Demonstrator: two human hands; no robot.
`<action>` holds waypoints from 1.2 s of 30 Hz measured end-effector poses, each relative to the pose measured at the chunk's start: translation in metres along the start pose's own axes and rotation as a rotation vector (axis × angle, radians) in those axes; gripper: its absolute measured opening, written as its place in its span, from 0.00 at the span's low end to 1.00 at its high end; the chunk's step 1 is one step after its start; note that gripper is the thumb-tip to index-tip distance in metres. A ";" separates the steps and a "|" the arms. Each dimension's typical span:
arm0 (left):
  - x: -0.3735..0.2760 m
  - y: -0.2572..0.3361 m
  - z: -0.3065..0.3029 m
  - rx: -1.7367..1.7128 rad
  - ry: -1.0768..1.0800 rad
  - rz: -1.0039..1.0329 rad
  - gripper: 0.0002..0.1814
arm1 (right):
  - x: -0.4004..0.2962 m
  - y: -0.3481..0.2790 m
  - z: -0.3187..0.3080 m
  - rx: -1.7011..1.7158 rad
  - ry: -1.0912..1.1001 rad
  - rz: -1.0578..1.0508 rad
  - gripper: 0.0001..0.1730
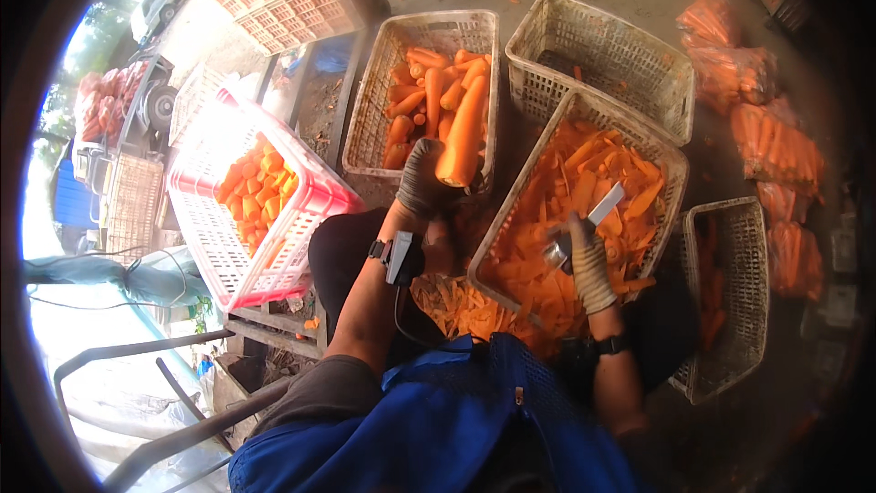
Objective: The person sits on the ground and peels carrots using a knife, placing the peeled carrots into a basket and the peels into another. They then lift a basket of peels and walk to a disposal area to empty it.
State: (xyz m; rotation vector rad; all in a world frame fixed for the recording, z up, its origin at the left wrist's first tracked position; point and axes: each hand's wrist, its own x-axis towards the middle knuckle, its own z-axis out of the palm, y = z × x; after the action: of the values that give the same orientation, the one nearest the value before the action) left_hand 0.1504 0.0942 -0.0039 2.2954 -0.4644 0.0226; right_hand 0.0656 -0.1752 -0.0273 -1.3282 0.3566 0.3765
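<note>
My gloved left hand (426, 181) grips a large peeled carrot (463, 144) near its thick end, over the near end of a crate of whole carrots (433, 92). In my gloved right hand (586, 260) is a knife (606, 203), its broad pale blade pointing up and right. A second metal part shows at the left of that hand; its kind is unclear. The right hand hovers over a plastic crate (523, 200) filled with carrot peelings and carrot pieces (582, 192). More carrot peelings (472, 311) lie between my legs.
At left stands a pink and white crate (274, 287) with cut carrot chunks (260, 185). Another crate (609, 34) stands beyond the peelings, and one (742, 287) at right. Bagged carrots (777, 140) lie along the right. Stacked crates (287, 0) and metal rails (198, 424) are at left.
</note>
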 end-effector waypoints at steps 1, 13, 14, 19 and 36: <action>-0.012 0.026 0.000 -0.661 -0.050 -0.183 0.10 | -0.012 -0.013 0.003 0.078 0.015 0.030 0.28; -0.074 0.112 0.064 -2.015 -0.448 -0.399 0.27 | -0.102 -0.057 0.046 -0.265 -0.244 -0.586 0.08; -0.077 0.112 0.066 -1.984 -0.400 -0.424 0.27 | -0.103 -0.055 0.044 -0.317 -0.253 -0.627 0.08; -0.091 0.117 0.067 -1.859 -0.301 -0.580 0.29 | -0.121 -0.061 0.039 -0.383 -0.341 -0.500 0.08; -0.120 0.116 0.047 -1.901 -0.407 -0.727 0.22 | -0.063 -0.088 -0.021 -0.081 0.004 -0.573 0.21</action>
State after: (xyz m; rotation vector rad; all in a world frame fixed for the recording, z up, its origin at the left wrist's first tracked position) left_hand -0.0060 0.0268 0.0255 0.4334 0.2224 -0.8531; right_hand 0.0498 -0.2170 0.0733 -1.4448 -0.0450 -0.0938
